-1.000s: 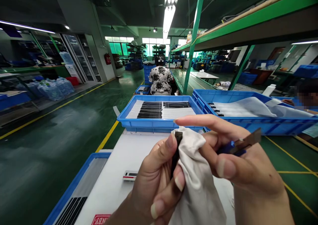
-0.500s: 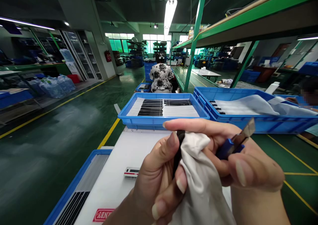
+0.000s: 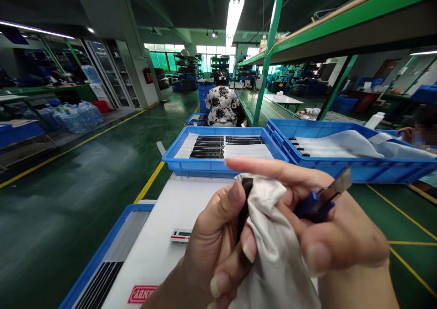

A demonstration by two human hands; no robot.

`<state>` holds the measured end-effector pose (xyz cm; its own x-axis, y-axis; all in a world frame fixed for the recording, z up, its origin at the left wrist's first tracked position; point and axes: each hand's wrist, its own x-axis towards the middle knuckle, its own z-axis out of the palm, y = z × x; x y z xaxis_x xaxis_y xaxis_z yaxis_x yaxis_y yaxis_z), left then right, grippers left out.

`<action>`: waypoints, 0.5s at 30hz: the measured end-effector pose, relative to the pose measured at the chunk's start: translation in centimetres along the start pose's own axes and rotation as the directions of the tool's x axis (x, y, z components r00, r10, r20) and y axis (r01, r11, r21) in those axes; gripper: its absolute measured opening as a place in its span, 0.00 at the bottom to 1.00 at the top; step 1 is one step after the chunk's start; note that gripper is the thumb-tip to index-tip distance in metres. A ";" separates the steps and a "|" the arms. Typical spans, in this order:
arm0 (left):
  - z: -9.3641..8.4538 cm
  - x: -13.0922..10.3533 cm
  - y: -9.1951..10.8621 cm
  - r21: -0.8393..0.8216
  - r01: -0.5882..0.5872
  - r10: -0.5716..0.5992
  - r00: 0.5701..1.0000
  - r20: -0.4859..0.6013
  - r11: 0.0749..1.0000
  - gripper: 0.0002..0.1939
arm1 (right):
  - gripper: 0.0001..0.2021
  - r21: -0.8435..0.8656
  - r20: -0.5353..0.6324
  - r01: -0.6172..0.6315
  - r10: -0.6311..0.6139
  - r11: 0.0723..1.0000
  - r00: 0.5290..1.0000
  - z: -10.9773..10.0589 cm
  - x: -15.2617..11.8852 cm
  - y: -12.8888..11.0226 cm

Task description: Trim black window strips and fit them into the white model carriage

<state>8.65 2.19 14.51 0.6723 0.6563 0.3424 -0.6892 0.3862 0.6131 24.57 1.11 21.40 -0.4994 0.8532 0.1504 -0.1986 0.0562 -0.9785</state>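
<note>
A slim black piece (image 3: pixel 243 209) is pinched upright between the thumb and fingers of my left hand (image 3: pixel 218 236); its kind does not show. My right hand (image 3: pixel 344 236) presses a wrinkled pale grey cloth (image 3: pixel 273 236) against that piece, the index finger stretched out above. A blue utility knife (image 3: pixel 316 204) is tucked in the same hand, its blade (image 3: pixel 336 188) out and pointing up to the right. The cloth hangs down in front of the white worktop (image 3: pixel 184 195).
Behind my hands, a blue tray (image 3: pixel 225 165) holds rows of black-and-white strips. A larger blue crate (image 3: pixel 362 170) with white sheeting stands to its right. Another blue tray (image 3: pixel 92 254) lies at lower left, beside a small white device (image 3: pixel 180 235). A person (image 3: pixel 221 104) sits ahead.
The cloth's top edge has come up around the tip of the black piece. My right thumb has shifted down and left, while my left hand stays nearly still.
</note>
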 end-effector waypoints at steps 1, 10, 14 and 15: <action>0.1 0.3 0.3 -0.022 0.003 -0.003 1.000 -0.018 1.000 0.32 | 0.28 -0.076 -0.061 0.052 -0.057 0.996 0.996 0.1 -0.1 0.4; -6.1 -0.5 -0.1 0.586 0.103 0.172 0.902 -0.395 0.804 0.23 | 0.12 -0.784 -0.515 -0.230 -0.397 0.577 0.759 -6.0 -2.9 9.8; -9.2 -2.8 -1.5 0.959 0.051 0.351 0.924 -0.150 0.278 0.14 | 0.13 -0.765 -0.561 -0.370 -0.262 0.527 0.785 -9.0 -4.2 14.1; -9.7 -3.2 -1.8 0.989 0.006 0.344 0.937 -0.057 0.148 0.12 | 0.15 -0.762 -0.554 -0.379 -0.225 0.525 0.802 -8.7 -4.6 14.7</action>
<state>5.09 5.66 5.39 0.3775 0.7849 0.4913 0.1687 -0.5800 0.7970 31.32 2.51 5.12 0.1115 0.9585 0.2624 0.7280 0.1010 -0.6781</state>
